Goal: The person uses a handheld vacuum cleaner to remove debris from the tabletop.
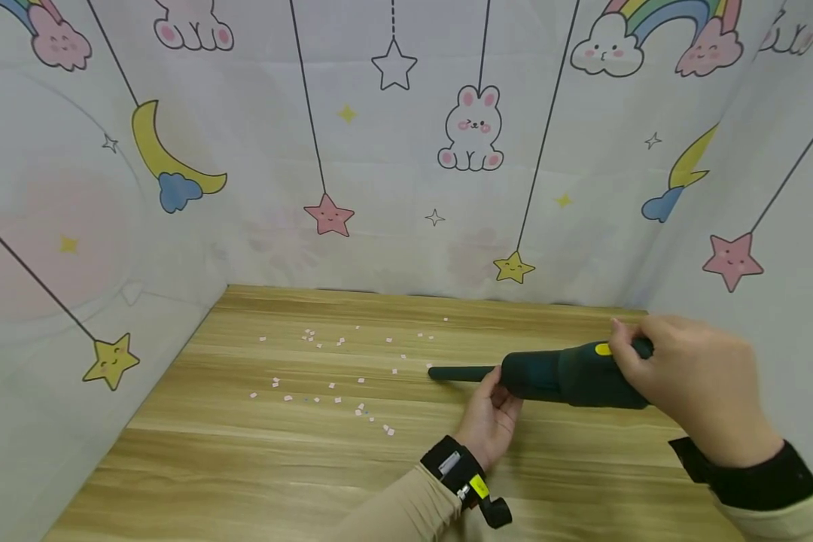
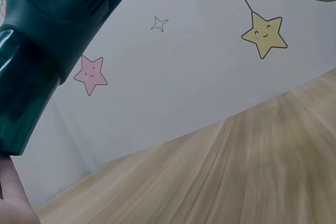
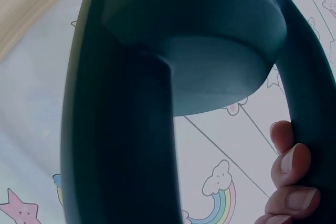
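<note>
A dark green handheld vacuum cleaner (image 1: pixel 549 378) is held above the wooden table, its slim nozzle (image 1: pixel 464 373) pointing left. My right hand (image 1: pixel 707 388) grips its handle at the rear; curled fingers (image 3: pixel 296 199) show round the handle in the right wrist view. My left hand (image 1: pixel 491 425) holds the front end from below, where the nozzle joins the body. The left wrist view shows the vented body and shiny dust cup (image 2: pixel 26 87), with part of the hand at the cup's end. Small white paper scraps (image 1: pixel 361 380) lie scattered left of the nozzle.
The wood-grain table (image 1: pixel 244 467) stretches below both hands. White printed curtains (image 1: pixel 393 165) with stars, moons and rabbits stand along its back and both sides. Black straps with small devices (image 1: pixel 464 478) sit on the wrists.
</note>
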`<state>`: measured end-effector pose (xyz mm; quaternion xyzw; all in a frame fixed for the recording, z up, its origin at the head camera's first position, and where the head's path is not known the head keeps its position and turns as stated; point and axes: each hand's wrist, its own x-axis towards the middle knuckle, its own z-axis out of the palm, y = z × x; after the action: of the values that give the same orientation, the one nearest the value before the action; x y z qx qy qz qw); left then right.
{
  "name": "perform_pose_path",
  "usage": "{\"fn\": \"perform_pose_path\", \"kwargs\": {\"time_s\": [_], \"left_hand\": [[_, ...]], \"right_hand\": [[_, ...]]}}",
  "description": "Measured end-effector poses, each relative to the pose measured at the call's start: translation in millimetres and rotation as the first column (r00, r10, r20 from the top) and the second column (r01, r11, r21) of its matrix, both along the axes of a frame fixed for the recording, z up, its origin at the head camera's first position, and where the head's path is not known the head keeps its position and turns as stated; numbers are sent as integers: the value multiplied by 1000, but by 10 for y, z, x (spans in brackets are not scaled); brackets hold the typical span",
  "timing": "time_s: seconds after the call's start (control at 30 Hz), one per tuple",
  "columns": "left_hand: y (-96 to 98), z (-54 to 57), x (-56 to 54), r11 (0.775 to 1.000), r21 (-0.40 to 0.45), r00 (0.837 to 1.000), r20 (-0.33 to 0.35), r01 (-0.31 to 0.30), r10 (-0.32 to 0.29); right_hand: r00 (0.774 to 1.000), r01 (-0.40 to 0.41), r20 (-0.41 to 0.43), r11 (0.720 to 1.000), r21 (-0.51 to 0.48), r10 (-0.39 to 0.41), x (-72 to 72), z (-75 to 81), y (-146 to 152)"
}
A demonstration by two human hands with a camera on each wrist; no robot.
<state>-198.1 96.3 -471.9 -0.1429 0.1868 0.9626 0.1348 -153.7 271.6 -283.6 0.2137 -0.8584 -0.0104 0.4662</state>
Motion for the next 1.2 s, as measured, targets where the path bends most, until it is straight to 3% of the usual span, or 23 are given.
{"fn": "perform_pose_path", "kwargs": {"time_s": [0.53, 0.87, 1.2], "left_hand": [[-1, -16, -75, 1000, 3, 1000, 3, 15, -15], [-37, -36, -182, 999, -31, 999, -46, 9, -10], [-87, -73, -306, 999, -49, 998, -54, -11, 8]], "right_hand": [[999, -44, 8, 999, -24, 44, 5, -52, 2], [995, -73, 73, 997, -8, 74, 38, -102, -27], [971, -114, 212, 993, 17, 108, 33, -139, -93]]}}
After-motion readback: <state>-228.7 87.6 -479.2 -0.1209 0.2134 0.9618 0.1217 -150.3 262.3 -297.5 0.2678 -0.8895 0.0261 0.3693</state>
